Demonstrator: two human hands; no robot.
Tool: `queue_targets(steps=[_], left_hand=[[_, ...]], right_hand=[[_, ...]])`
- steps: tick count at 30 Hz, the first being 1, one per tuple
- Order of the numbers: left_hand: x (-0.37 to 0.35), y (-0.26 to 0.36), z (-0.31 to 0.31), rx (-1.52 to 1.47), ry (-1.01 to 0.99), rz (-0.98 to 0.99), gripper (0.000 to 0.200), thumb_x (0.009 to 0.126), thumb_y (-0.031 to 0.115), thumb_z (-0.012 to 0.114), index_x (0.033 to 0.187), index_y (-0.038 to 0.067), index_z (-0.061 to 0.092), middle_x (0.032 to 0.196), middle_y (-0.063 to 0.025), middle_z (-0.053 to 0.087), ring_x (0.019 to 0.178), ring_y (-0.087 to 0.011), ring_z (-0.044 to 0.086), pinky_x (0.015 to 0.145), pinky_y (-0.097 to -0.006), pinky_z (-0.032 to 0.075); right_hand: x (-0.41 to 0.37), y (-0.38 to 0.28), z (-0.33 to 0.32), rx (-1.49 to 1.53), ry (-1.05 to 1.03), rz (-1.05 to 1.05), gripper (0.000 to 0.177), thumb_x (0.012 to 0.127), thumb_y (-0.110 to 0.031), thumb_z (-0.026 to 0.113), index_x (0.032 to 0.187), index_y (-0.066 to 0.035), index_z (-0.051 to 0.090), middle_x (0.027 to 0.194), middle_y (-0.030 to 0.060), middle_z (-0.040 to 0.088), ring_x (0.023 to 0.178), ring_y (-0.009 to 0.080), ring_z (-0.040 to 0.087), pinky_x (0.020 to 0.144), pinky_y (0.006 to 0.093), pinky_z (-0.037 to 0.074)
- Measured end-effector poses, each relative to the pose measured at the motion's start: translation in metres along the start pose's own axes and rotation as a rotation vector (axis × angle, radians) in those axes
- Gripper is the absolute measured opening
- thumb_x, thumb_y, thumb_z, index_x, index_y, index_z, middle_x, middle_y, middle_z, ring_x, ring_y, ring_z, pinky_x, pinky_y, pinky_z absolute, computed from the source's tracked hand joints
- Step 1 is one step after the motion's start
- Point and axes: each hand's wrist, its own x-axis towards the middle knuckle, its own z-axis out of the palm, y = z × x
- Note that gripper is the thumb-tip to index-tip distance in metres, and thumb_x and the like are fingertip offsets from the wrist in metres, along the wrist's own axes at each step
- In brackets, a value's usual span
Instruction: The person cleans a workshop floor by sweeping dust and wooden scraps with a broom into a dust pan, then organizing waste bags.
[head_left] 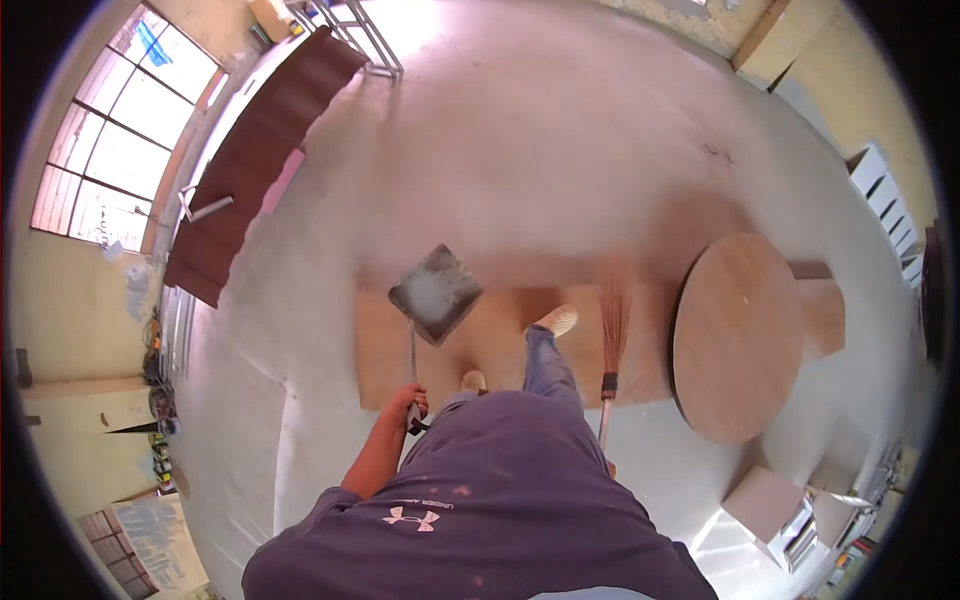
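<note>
My left hand [410, 400] is closed around the thin handle of a long-handled dustpan [436, 294]. Its square, grey, dusty pan hangs out in front of me, over a brown board on the floor. To my right a broom [614, 310] with reddish-brown bristles points away from me, its pale stick running back towards my side. Only a sliver of my right hand [611, 468] shows at that stick, beside my dark shirt; the rest is hidden by my body. The stick appears gripped there.
My feet are on the flat brown board [500, 350]. A round wooden tabletop [745, 340] stands at the right, with boxes [770, 510] behind it. A long dark-brown table [270, 150] lines the left by the window. White slatted furniture [885, 205] stands at the far right.
</note>
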Motion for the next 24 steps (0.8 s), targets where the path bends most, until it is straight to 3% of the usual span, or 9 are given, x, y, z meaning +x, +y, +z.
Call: queue_targets(steps=[3,7,10,12,15,19,22,24], left_hand=[[0.013,0.046,0.080,0.048,-0.011,-0.026,0.014,0.084,0.012,0.045,0.071,0.012,0.038,0.047,0.0057,0.033,0.037,-0.0057,0.034,0.035,-0.0211,0.033],[-0.006,0.093,0.212,0.108,0.058,0.129,0.017,0.084,0.013,0.044,0.069,0.013,0.035,0.045,0.0061,0.033,0.037,-0.0056,0.036,0.035,-0.0207,0.033],[0.026,0.140,0.274,0.126,-0.010,0.012,0.019,0.084,0.012,0.044,0.067,0.013,0.035,0.045,0.0058,0.033,0.037,-0.0056,0.035,0.035,-0.0211,0.033],[0.025,0.158,0.321,0.146,-0.004,0.048,0.021,0.083,0.012,0.044,0.065,0.013,0.034,0.045,0.0057,0.032,0.037,-0.0057,0.035,0.035,-0.0211,0.033],[0.044,0.190,0.381,0.195,-0.038,0.016,0.025,0.082,0.011,0.045,0.061,0.015,0.032,0.044,0.0060,0.032,0.037,-0.0056,0.034,0.034,-0.0210,0.033],[0.074,0.239,0.477,0.220,-0.047,-0.094,0.029,0.081,0.011,0.046,0.058,0.016,0.030,0.044,0.0066,0.032,0.035,-0.0056,0.033,0.033,-0.0203,0.032],[0.091,0.262,0.569,0.312,-0.009,-0.019,0.028,0.081,0.011,0.045,0.058,0.016,0.031,0.043,0.0060,0.032,0.034,-0.0058,0.032,0.032,-0.0202,0.031],[0.126,0.288,0.625,0.389,-0.017,0.048,0.028,0.081,0.011,0.045,0.058,0.015,0.031,0.043,0.0057,0.032,0.034,-0.0060,0.033,0.032,-0.0204,0.031]], right_hand=[[0.071,-0.025,-0.004,-0.026,0.020,0.013,0.054,0.069,-0.043,0.065,0.080,0.010,0.064,0.073,0.0229,0.063,0.071,0.0321,0.063,0.066,0.0410,0.046],[0.168,-0.061,-0.010,-0.009,0.025,0.053,0.054,0.069,-0.042,0.065,0.081,0.010,0.064,0.072,0.0225,0.063,0.070,0.0315,0.063,0.066,0.0406,0.046],[0.224,-0.145,-0.079,0.097,0.100,0.074,0.050,0.068,-0.040,0.066,0.080,0.009,0.063,0.069,0.0206,0.062,0.066,0.0298,0.062,0.063,0.0399,0.046],[0.246,-0.200,-0.124,0.235,0.120,0.140,0.043,0.068,-0.035,0.066,0.077,0.007,0.062,0.064,0.0176,0.060,0.060,0.0266,0.061,0.058,0.0389,0.046],[0.295,-0.234,-0.167,0.376,0.141,0.088,0.032,0.067,-0.029,0.068,0.074,0.001,0.062,0.063,0.0135,0.059,0.055,0.0230,0.057,0.055,0.0381,0.045],[0.319,-0.283,-0.224,0.584,0.124,0.021,0.032,0.065,-0.029,0.068,0.073,0.001,0.060,0.061,0.0123,0.058,0.053,0.0208,0.056,0.053,0.0368,0.044],[0.358,-0.312,-0.239,0.480,0.185,0.066,0.031,0.066,-0.027,0.066,0.079,0.001,0.060,0.065,0.0139,0.061,0.058,0.0246,0.059,0.055,0.0384,0.045],[0.390,-0.325,-0.231,0.159,0.368,0.021,0.037,0.067,-0.026,0.067,0.082,0.007,0.059,0.070,0.0224,0.061,0.063,0.0358,0.061,0.058,0.0436,0.046]])
